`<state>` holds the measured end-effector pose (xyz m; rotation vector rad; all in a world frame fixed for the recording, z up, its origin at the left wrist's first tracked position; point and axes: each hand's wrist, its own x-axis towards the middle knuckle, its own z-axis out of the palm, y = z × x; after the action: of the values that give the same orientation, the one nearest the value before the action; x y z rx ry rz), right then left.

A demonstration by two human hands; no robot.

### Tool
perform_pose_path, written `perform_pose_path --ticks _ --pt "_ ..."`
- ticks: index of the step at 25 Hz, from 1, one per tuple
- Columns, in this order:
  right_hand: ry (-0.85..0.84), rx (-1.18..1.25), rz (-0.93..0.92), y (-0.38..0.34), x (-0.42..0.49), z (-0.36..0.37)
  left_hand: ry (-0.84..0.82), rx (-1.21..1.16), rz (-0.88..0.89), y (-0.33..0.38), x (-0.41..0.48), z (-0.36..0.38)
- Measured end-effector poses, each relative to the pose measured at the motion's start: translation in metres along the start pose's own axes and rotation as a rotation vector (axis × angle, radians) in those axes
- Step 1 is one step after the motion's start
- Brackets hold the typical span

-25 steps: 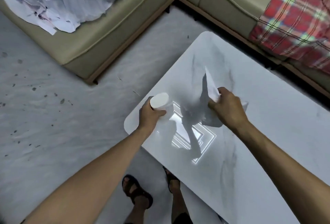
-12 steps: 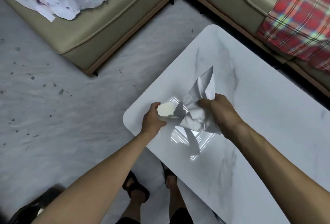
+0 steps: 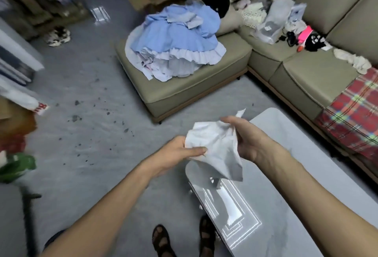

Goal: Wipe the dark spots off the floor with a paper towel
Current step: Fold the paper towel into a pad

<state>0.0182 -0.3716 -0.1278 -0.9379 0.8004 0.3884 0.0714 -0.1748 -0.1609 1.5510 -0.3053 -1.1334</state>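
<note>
- Holding, both hands together: crumpled white paper towel [image 3: 214,146], raised in front of the body above the near corner of the table, clear of its surface.
- Left hand [image 3: 180,154]: fingers curled, thumb pressed along the towel's lower left edge; closed on the sheet.
- Right hand [image 3: 249,140]: partly curled, fingertips pinching the towel's upper right side, palm turned inward.
- Towel's loose lower corner: hanging free, well above the floor.
- Dark spots [image 3: 98,117]: scattered over the grey floor [image 3: 102,175], to the left of the hands and well apart from the towel; none touched by it.
- White marble-look table [image 3: 296,195]: glossy, with bright rectangular reflections, at right beneath the right forearm.
- Olive sofa [image 3: 204,84]: L-shaped, beyond the table.
- Blue ruffled dress [image 3: 176,41]: heaped on the sofa's end section.
- Red plaid blanket [image 3: 356,113]: draped on the right seat.
- Sandalled feet [image 3: 184,238]: at bottom centre, on the floor.
</note>
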Motion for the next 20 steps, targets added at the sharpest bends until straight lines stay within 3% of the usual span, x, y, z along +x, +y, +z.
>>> perform_pose_path --ticks 6,10,20 --pt "-0.424 -0.456 -0.115 -0.015 -0.034 0.150 0.426 -0.255 0.094 0.065 -0.151 -0.101" --pt "-0.438 -0.627 -0.274 0.008 -0.041 0.259 0.658 -0.357 0.122 0.060 -0.237 -0.165" --pt "-0.495 -0.655 -0.445 0.039 -0.035 0.452 1.171 -0.183 0.190 0.049 -0.368 -0.298"
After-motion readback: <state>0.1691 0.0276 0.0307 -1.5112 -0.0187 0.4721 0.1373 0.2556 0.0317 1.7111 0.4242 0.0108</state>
